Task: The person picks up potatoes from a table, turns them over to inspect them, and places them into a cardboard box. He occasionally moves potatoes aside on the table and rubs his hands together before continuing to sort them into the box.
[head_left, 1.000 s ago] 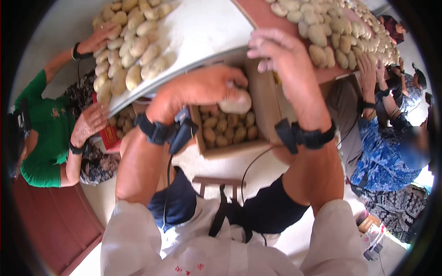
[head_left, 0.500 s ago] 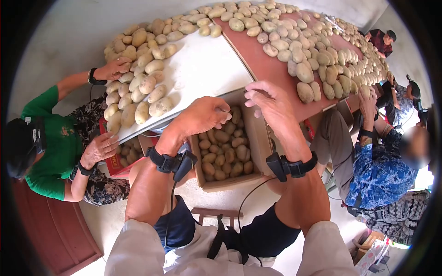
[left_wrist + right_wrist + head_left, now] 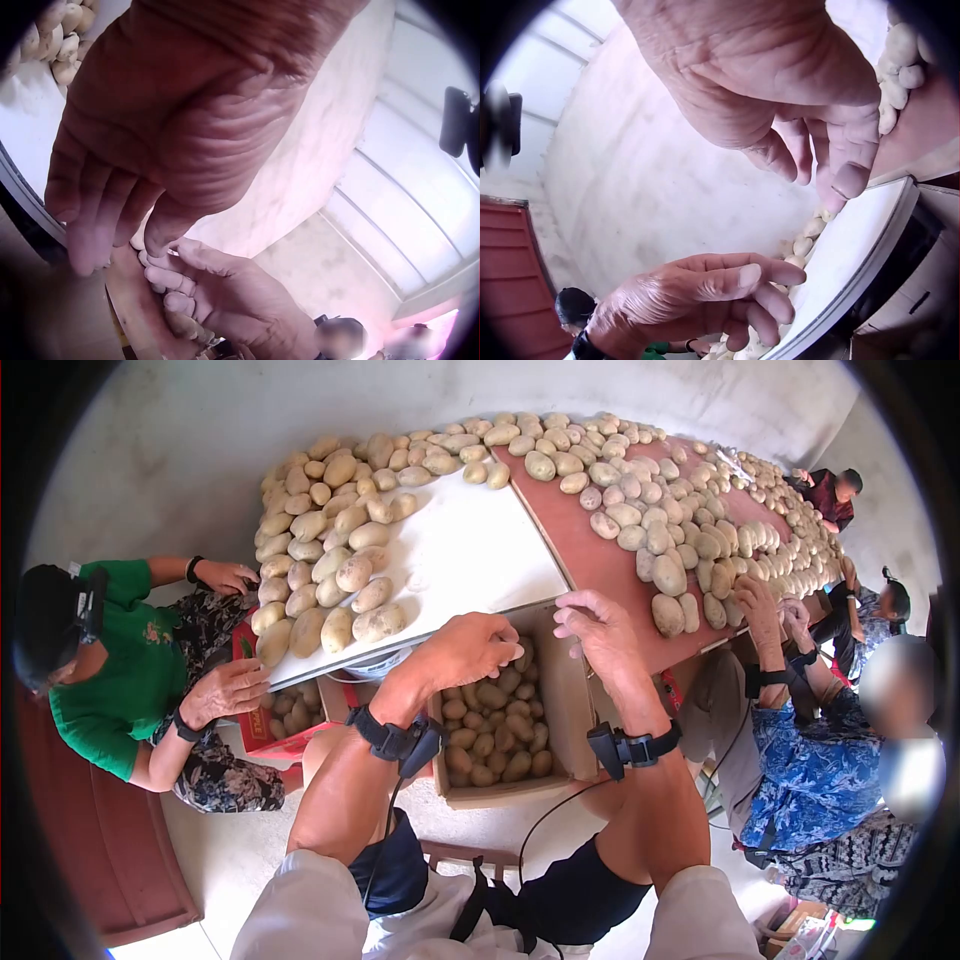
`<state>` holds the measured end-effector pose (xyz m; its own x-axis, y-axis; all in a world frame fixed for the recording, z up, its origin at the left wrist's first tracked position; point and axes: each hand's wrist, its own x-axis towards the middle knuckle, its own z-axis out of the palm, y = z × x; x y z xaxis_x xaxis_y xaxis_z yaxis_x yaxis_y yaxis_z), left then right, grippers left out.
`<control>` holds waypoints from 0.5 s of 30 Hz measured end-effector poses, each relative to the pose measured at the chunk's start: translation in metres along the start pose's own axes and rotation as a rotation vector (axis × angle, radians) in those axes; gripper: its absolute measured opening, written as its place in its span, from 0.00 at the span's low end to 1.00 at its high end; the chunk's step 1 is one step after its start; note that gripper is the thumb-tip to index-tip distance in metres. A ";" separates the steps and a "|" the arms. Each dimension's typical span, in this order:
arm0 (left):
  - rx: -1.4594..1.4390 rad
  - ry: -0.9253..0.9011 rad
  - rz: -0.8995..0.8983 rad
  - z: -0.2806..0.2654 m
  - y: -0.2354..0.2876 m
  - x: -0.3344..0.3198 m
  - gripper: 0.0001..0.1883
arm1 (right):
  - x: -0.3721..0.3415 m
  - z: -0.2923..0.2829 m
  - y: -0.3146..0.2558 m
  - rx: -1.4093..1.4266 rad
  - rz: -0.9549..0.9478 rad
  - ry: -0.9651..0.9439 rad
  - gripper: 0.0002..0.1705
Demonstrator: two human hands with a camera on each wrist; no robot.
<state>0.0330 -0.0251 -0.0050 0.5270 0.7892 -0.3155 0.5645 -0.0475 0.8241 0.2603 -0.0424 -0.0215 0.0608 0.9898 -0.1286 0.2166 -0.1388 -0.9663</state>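
A cardboard box [image 3: 505, 792] holding many potatoes [image 3: 492, 732] stands below the table edge. Over its back left part hangs my left hand [image 3: 455, 652], fingers loosely bent and holding nothing. My right hand [image 3: 607, 640] is above the box's right wall, fingers relaxed, empty too. The two hands face each other without touching. In the left wrist view, the left hand [image 3: 180, 112] has its fingers pointing down, with the right hand [image 3: 240, 300] beyond it. The right wrist view has the right hand [image 3: 772, 82] above the left hand [image 3: 697, 300].
Potatoes lie in rows on the white tabletop [image 3: 470, 550] and the red tabletop [image 3: 580, 560]. A person in green [image 3: 120, 660] sits at the left beside a red box [image 3: 290, 740] of potatoes. At the right sits a person in a blue patterned shirt [image 3: 800, 760].
The large potato that my left hand held over the box has left that hand. Both hands have moved down in the head view, which has shifted to show more of the tables.
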 end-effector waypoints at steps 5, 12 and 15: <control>-0.042 0.025 0.017 -0.003 -0.002 -0.003 0.21 | 0.010 0.008 -0.006 -0.037 0.079 -0.024 0.15; -0.086 0.057 0.047 -0.003 -0.008 -0.011 0.21 | 0.072 0.009 -0.001 -0.279 0.050 -0.145 0.21; -0.023 0.109 0.065 0.003 -0.009 -0.018 0.20 | 0.129 0.010 -0.019 -0.615 -0.113 -0.195 0.22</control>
<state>0.0209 -0.0406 -0.0080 0.4895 0.8466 -0.2090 0.5159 -0.0879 0.8522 0.2543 0.0883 -0.0224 -0.1604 0.9788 -0.1277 0.7323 0.0312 -0.6802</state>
